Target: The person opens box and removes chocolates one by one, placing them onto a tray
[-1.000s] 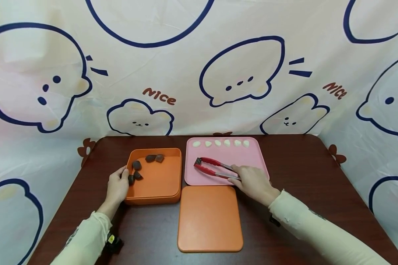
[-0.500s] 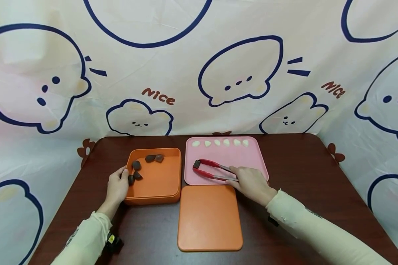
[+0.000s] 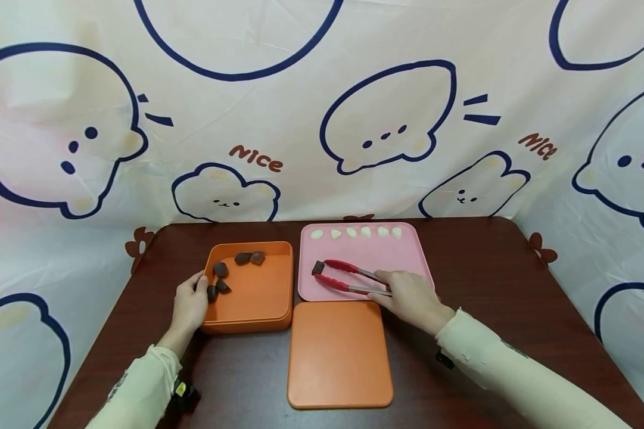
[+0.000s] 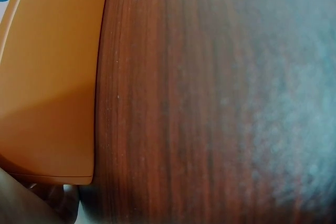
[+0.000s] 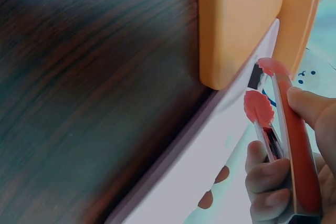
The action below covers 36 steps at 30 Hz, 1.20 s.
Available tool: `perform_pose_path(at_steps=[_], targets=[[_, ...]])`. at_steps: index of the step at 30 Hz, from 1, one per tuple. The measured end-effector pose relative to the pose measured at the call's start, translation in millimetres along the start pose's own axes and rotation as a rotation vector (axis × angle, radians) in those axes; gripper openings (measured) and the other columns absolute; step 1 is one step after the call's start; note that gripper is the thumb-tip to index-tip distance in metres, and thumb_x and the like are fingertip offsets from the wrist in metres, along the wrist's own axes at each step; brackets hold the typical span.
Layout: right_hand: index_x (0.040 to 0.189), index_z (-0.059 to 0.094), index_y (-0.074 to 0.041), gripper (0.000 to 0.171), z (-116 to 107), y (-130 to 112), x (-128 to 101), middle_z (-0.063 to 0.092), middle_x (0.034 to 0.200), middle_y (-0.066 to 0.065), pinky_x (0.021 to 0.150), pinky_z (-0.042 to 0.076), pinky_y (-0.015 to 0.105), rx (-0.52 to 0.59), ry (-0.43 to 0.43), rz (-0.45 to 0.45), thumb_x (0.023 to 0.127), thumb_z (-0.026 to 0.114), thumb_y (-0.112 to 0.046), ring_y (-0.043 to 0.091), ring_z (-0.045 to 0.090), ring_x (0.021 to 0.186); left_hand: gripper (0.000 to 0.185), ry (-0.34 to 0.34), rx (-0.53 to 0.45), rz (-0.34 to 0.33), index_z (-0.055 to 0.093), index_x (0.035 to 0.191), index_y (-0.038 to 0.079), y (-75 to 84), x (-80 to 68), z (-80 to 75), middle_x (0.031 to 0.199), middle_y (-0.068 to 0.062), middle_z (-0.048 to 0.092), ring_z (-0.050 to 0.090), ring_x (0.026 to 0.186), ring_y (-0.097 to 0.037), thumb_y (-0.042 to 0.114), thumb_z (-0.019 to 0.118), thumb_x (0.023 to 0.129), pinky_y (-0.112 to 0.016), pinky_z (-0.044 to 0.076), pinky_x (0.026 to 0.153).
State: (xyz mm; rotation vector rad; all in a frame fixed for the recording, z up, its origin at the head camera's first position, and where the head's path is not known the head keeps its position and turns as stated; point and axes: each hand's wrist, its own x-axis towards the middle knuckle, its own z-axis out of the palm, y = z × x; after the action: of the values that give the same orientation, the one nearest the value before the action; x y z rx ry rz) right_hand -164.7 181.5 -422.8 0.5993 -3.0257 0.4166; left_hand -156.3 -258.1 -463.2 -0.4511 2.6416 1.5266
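Note:
My right hand grips red tongs by their metal end, over the pink tray. A dark brown piece sits between the tong tips, low on the tray's left part. In the right wrist view the red tongs show their two tips a little apart, with the dark piece between them. My left hand holds the left wall of the orange box, thumb on the rim. Several dark pieces lie inside the box.
Several white pieces line the tray's far edge. An orange lid lies flat in front of the tray, beside the box. The brown table is backed by a cartoon-printed cloth.
The tong tips with the dark piece have sunk slightly lower and nearer on the pink tray. My left hand has stayed on the box.

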Motion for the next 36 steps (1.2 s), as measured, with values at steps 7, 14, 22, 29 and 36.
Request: perform_pose_path(at_steps=[7,14,22,29,36], targets=[[0.094,0.068,-0.016,0.028,-7,-4,-3,0.045,0.057,-0.007,0.049,0.034,0.025,0.044,0.051,0.022,0.088,0.077,-0.043,0.011,0.042,0.054,0.058,-0.001,-0.003,-0.004,0.025,0.16,0.003,-0.9,-2.1,-0.1,0.165,-0.023,0.027,0.022,0.154,-0.041,0.034,0.023,0.112,-0.059,0.023,0.124],[0.097,0.07,-0.018,0.029,-11,-16,-1,0.05,0.061,-0.009,0.049,0.035,0.024,0.083,0.093,0.004,0.087,0.078,-0.044,0.009,0.044,0.055,0.058,-0.004,-0.012,-0.004,0.024,0.161,0.003,-0.4,-1.9,0.5,0.165,-0.023,0.026,0.023,0.154,-0.041,0.034,0.023,0.112,-0.059,0.024,0.123],[0.094,0.067,-0.02,0.028,-14,-39,4,0.046,0.06,-0.008,0.049,0.033,0.026,0.089,0.102,-0.032,0.087,0.078,-0.046,0.01,0.044,0.057,0.058,-0.006,-0.016,0.0,0.023,0.161,0.003,0.1,0.4,1.5,0.165,-0.023,0.026,0.022,0.154,-0.04,0.034,0.023,0.112,-0.059,0.024,0.124],[0.101,0.07,-0.019,0.032,-12,-66,13,0.048,0.062,-0.009,0.05,0.036,0.025,0.02,0.097,-0.102,0.088,0.077,-0.047,0.009,0.045,0.058,0.058,0.0,-0.016,0.008,0.024,0.16,0.002,-2.3,1.2,1.3,0.165,-0.024,0.027,0.023,0.154,-0.04,0.034,0.023,0.112,-0.059,0.024,0.123],[0.098,0.068,-0.017,0.036,-6,-95,25,0.049,0.063,-0.009,0.048,0.039,0.025,-0.02,0.08,-0.176,0.088,0.075,-0.05,0.007,0.046,0.057,0.058,-0.007,-0.005,0.018,0.024,0.16,0.001,-0.1,-0.3,-1.0,0.165,-0.024,0.025,0.022,0.154,-0.042,0.034,0.022,0.112,-0.06,0.024,0.123]])
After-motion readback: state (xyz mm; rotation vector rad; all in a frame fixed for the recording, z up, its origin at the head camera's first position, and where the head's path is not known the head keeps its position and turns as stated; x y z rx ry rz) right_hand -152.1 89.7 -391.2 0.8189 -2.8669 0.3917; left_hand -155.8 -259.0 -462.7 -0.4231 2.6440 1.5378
